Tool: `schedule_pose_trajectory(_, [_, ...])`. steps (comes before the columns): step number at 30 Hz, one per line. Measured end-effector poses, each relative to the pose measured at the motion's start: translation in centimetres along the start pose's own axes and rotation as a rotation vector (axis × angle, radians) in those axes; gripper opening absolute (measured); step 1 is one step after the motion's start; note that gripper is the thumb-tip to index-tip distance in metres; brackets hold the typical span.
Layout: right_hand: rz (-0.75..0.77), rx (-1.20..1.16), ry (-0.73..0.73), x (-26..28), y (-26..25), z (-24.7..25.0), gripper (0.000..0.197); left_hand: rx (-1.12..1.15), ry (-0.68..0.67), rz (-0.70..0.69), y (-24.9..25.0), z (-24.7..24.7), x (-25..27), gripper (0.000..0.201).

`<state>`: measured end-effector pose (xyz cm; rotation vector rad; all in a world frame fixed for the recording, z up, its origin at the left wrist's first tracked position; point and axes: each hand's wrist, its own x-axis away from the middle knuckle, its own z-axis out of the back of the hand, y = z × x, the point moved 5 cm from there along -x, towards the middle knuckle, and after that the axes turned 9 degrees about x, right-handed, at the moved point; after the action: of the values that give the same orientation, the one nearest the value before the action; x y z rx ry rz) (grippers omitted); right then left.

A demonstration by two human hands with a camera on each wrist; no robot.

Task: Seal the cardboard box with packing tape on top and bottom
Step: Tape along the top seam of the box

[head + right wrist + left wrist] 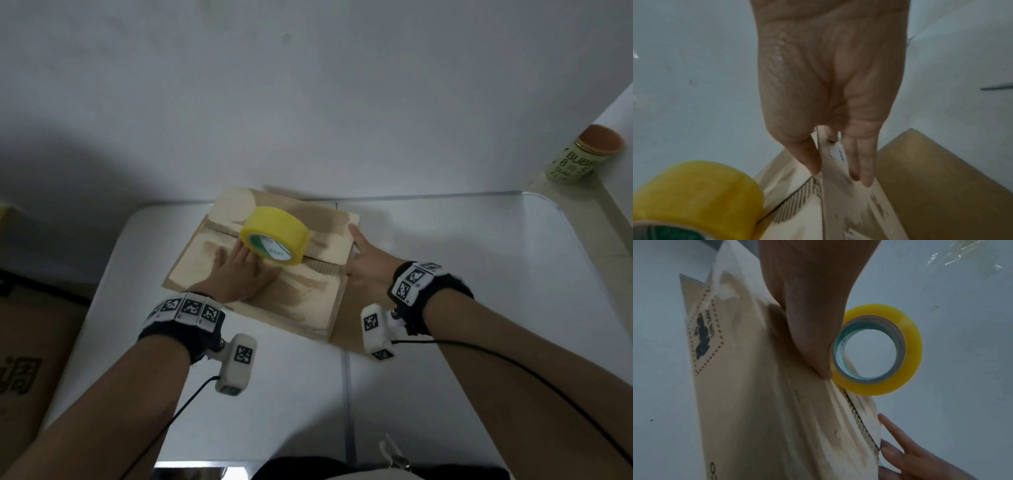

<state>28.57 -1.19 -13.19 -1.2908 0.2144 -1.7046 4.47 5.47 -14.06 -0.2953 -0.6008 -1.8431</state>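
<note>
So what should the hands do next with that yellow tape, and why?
Probably pick up the yellow tape roll with the right hand and find its loose end. The roll stands on edge on the cardboard box, right over the open middle seam, with no fresh strip visibly pulled across. The left hand lies flat on the near flap, while the right hand only touches the box's right edge.

The place looked like a plain room in a home, used for packing. A white folding table (445, 257) stood with its far edge against a bare white wall (308, 102). A labelled tin (582, 157) sat on a ledge by the table's far right corner, and printed cartons (30, 342) stood off its left edge.
</note>
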Motion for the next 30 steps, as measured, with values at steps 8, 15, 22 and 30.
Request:
schedule_pose_trajectory(8, [0.123, 0.409, 0.276, -0.4, -7.7, 2.7, 0.044, 0.027, 0.055, -0.016, 0.1, -0.5, -0.1, 0.083])
schedule_pose_trajectory(15, [0.105, 0.473, 0.225, -1.6, -12.1, 0.5, 0.087, 0.031, 0.066, -0.048, 0.0, -0.5, 0.0, 0.082])
schedule_pose_trajectory(22, [0.207, 0.512, 0.18, -1.0, -12.5, -1.1, 0.078, 0.016, 0.072, -0.068, -0.2, -0.8, -0.2, 0.082])
schedule_pose_trajectory(30, [0.161, 0.513, 0.188, 0.4, -10.9, 0.2, 0.079, 0.091, 0.129, -0.041, -0.5, -1.0, -0.5, 0.095])
